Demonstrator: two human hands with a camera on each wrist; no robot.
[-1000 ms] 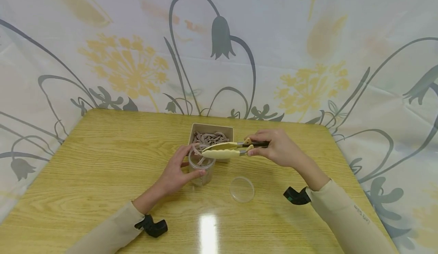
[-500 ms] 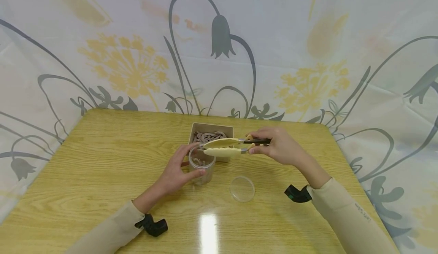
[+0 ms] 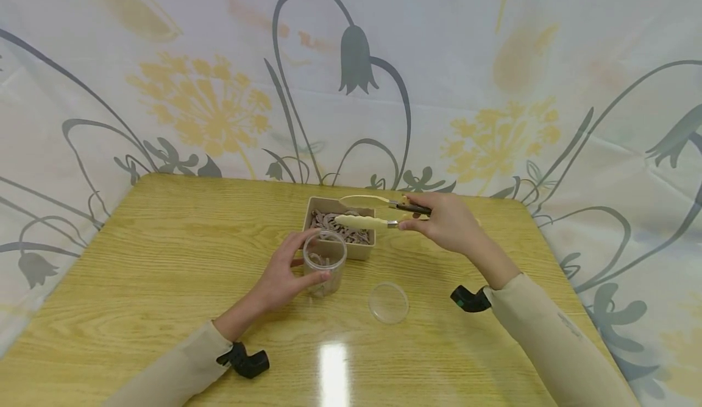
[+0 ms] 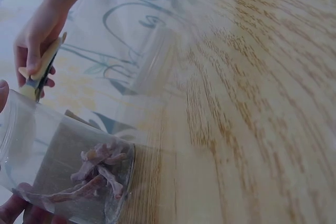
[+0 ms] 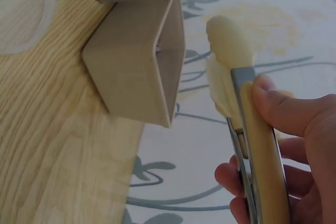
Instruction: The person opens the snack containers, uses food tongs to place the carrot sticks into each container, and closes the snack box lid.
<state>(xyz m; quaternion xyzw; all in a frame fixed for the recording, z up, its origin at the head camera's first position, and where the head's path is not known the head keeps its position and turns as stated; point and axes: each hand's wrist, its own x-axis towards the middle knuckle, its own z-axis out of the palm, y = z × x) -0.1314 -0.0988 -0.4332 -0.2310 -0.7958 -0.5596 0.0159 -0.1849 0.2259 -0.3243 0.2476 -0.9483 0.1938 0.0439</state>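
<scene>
My left hand [image 3: 282,270] holds a clear plastic jar [image 3: 333,279] upright on the table, thumb on the near side and fingers round the back. Several greyish-pink strips [image 4: 97,171] lie at the jar's bottom in the left wrist view. With my right hand [image 3: 444,221] I grip a pair of tongs [image 5: 257,145] with cream tips and dark-and-yellow handles. Their arms are spread, with nothing between the tips, over a beige box [image 3: 359,251]. Inside the box lies a heap of similar strips [image 3: 331,222].
A clear round lid [image 3: 388,303] lies flat on the wooden table [image 3: 208,242], right of the jar and in front of the box. A curtain with printed flowers [image 3: 482,78] hangs behind the table's far edge. Both wrists carry black camera mounts [image 3: 249,363].
The strip in the tongs has dropped into the jar. My right hand has moved the tongs up and right, from the jar's mouth to over the box, and their arms have spread. The left hand stays put.
</scene>
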